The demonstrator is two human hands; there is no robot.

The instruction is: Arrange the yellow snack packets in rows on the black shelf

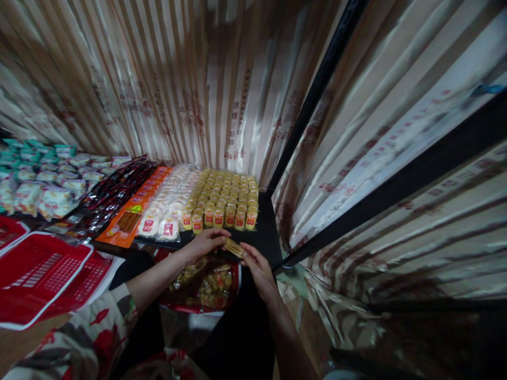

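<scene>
left hand (pixel 212 243) and right hand (pixel 256 263) pinch opposite ends of yellowish packet (pixel 233 247), grips nearly closed; rowed yellow packs (pixel 229 212) stand tight on bench (pixel 270 228), likely propping each other.

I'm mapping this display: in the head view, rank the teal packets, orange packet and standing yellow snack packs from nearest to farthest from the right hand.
1. Standing yellow snack packs: beyond the right hand, leftward.
2. Orange packet: farther left.
3. Teal packets: far left.

One held packet (pixel 234 248), one orange pack (pixel 134 203) showing — yellow packets (pixel 224 198), dozens; white packets (pixel 178 192), many — exact counts unclear.
</scene>
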